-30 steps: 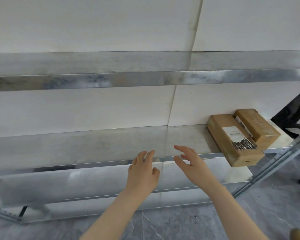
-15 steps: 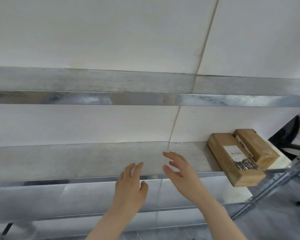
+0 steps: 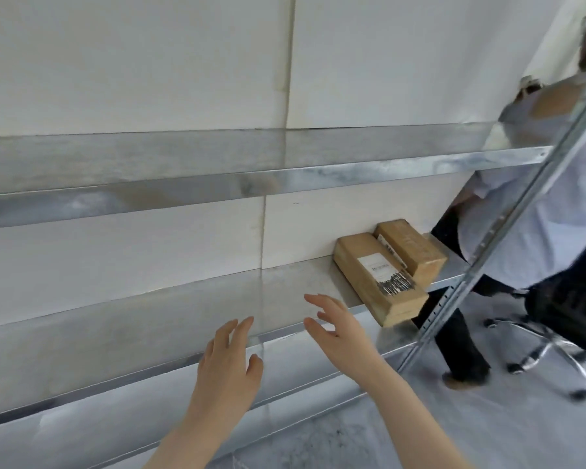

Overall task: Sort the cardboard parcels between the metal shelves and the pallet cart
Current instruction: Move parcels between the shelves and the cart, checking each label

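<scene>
Looks like a storeroom or small stockroom. Bare galvanised metal shelves [image 3: 285, 184] on a slotted upright [image 3: 487, 245] against a plain white wall [image 3: 132, 62], with two labelled cardboard parcels [image 3: 379, 279]. Grey tiled floor [image 3: 487, 434] and a wheeled office chair [image 3: 555, 333] alongside.

Bright, even light; glare streaks the metal shelves [image 3: 285, 184]; right edge motion-blurred.
</scene>
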Available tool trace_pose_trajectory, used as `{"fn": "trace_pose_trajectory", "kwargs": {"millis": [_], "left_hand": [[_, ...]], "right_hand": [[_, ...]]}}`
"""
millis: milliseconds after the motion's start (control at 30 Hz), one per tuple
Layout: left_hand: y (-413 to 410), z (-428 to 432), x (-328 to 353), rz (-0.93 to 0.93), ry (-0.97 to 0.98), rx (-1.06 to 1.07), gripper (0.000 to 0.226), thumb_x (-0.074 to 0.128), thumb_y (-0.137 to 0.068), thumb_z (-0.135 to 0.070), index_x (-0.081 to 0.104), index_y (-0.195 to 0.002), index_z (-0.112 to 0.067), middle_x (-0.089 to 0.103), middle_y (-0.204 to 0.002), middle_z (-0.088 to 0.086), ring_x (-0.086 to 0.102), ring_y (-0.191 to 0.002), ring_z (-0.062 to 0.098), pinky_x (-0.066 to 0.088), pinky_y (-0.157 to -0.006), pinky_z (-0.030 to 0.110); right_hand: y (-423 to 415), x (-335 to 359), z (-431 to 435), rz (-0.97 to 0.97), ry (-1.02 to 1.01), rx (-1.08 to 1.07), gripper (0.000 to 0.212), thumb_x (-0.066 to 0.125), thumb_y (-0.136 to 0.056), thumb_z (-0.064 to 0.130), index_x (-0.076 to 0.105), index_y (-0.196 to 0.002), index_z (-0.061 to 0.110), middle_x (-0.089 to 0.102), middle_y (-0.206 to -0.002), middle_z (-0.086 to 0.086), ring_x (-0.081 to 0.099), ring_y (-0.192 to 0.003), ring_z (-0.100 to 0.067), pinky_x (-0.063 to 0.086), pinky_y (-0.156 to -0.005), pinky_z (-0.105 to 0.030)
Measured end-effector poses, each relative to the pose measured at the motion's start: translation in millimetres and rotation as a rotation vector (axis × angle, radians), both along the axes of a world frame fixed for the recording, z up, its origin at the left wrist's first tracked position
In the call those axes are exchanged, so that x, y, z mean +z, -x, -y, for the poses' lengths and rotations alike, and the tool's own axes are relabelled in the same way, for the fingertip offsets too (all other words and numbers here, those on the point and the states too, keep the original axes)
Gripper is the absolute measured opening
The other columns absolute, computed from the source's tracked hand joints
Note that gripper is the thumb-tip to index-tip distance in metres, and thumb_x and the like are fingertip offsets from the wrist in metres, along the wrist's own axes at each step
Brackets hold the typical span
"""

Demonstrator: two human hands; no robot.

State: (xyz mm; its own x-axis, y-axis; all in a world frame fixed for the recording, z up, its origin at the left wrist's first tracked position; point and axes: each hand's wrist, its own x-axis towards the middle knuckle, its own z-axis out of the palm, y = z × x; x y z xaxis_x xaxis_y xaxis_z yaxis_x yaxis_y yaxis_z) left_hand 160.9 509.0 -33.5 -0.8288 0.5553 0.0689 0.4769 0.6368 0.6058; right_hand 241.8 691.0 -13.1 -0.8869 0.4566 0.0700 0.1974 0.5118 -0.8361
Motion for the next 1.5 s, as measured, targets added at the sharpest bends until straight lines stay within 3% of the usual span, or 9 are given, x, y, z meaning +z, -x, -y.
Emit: {"fn": "trace_pose_trajectory", "kwargs": {"millis": [467, 567, 633, 733, 867, 1067, 1233, 1400, 1500], "left_hand": [[-22, -153, -18, 0.032, 0.091, -0.25, 0.056, 0.041, -0.092, -0.023, 0.016, -0.142, -0.027, 0.016, -0.15, 0.0, 0.025, -0.134, 0.021, 0.03, -0.106, 0.038], [-5, -191, -19, 0.014, 0.073, -0.25, 0.058, 0.04, -0.092, -0.027, 0.012, -0.142, -0.031, 0.007, -0.153, -0.004, 0.02, -0.136, 0.02, 0.027, -0.108, 0.037], [4, -214, -23, -0.009, 0.064, -0.251, 0.059, 0.04, -0.092, -0.028, 0.01, -0.142, -0.033, 0.003, -0.154, -0.006, 0.017, -0.137, 0.018, 0.026, -0.108, 0.036], [9, -243, -33, -0.003, 0.066, -0.266, 0.059, 0.039, -0.092, -0.03, 0.008, -0.142, -0.035, -0.001, -0.154, -0.008, 0.015, -0.138, 0.017, 0.026, -0.107, 0.036], [18, -277, -46, 0.015, 0.069, -0.309, 0.058, 0.038, -0.092, -0.034, 0.007, -0.141, -0.038, -0.003, -0.155, -0.013, 0.016, -0.138, 0.016, 0.029, -0.107, 0.04], [36, -313, -62, 0.086, 0.06, -0.296, 0.049, 0.031, -0.095, -0.035, 0.015, -0.141, -0.035, 0.002, -0.155, -0.012, 0.021, -0.136, 0.02, 0.031, -0.108, 0.042], [40, -315, -85, 0.098, 0.017, -0.286, 0.047, 0.032, -0.095, -0.032, 0.019, -0.141, -0.034, -0.005, -0.154, -0.017, 0.03, -0.131, 0.021, 0.037, -0.102, 0.033], [37, -314, -87, 0.051, -0.002, -0.245, 0.047, 0.029, -0.095, -0.034, 0.017, -0.141, -0.037, -0.006, -0.153, -0.019, 0.032, -0.126, 0.023, 0.039, -0.099, 0.032], [36, -299, -90, 0.012, -0.001, -0.203, 0.046, 0.029, -0.095, -0.037, 0.018, -0.14, -0.039, -0.004, -0.153, -0.018, 0.031, -0.125, 0.022, 0.04, -0.097, 0.029]], "right_hand": [[-52, -22, -176, 0.105, -0.01, -0.273, 0.037, 0.05, -0.09, 0.039, 0.045, -0.127, 0.039, 0.041, -0.127, 0.017, 0.045, -0.108, -0.003, 0.04, -0.085, -0.022], [-26, -29, -221, 0.124, -0.08, -0.292, 0.037, 0.048, -0.09, 0.039, 0.044, -0.126, 0.042, 0.044, -0.128, 0.016, 0.047, -0.096, 0.003, 0.037, -0.07, -0.01], [-12, -39, -245, 0.165, -0.137, -0.304, 0.037, 0.048, -0.089, 0.036, 0.044, -0.126, 0.04, 0.048, -0.128, 0.012, 0.053, -0.09, -0.003, 0.042, -0.067, -0.015], [4, -60, -266, 0.272, -0.215, -0.285, 0.038, 0.047, -0.09, 0.033, 0.045, -0.128, 0.034, 0.05, -0.129, 0.007, 0.054, -0.096, -0.011, 0.048, -0.08, -0.028], [16, -79, -278, 0.273, -0.275, -0.253, 0.039, 0.047, -0.091, 0.032, 0.047, -0.13, 0.03, 0.041, -0.139, 0.01, 0.049, -0.11, -0.009, 0.038, -0.086, -0.019], [15, -98, -274, 0.19, -0.226, -0.188, 0.037, 0.051, -0.091, 0.028, 0.046, -0.125, 0.041, 0.048, -0.125, 0.017, 0.048, -0.094, 0.008, 0.036, -0.069, 0.0], [25, -115, -267, 0.116, -0.09, -0.122, 0.045, 0.044, -0.095, 0.023, 0.033, -0.132, 0.047, 0.018, -0.144, 0.022, 0.022, -0.124, 0.01, 0.021, -0.093, -0.008], [30, -120, -257, 0.07, 0.017, -0.089, 0.045, 0.045, -0.095, 0.025, 0.031, -0.127, 0.054, 0.009, -0.147, 0.024, 0.014, -0.127, 0.013, 0.022, -0.093, -0.007], [27, -118, -237, 0.066, 0.053, -0.065, 0.045, 0.048, -0.094, 0.024, 0.033, -0.129, 0.048, 0.008, -0.15, 0.021, 0.014, -0.129, 0.013, 0.023, -0.088, 0.003]]}}
